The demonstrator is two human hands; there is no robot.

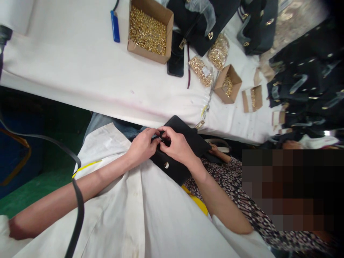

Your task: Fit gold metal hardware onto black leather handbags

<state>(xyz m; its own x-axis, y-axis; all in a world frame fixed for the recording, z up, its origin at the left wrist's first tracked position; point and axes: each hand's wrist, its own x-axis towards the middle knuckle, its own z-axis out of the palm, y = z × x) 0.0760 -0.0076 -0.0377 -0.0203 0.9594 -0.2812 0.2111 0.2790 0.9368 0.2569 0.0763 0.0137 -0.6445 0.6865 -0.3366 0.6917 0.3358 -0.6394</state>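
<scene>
A black bag (176, 172) lies on my lap against the table's front edge, with a small shiny metal fitting (166, 165) on its face. My left hand (145, 143) and my right hand (173, 143) meet over the bag. The fingertips of both hands are pinched together on a small dark part at its edge, too small to make out. A metal clasp (200, 124) hangs near the bag's upper corner, beside the table edge.
On the white table (80, 64) are a cardboard box of gold pieces (169, 36), a blue lighter (115, 27), a black phone (176, 64), bags of gold pieces (201, 71) and a smaller box (233, 80). Black bags (258, 28) are piled at right, near another person's hand (219, 153).
</scene>
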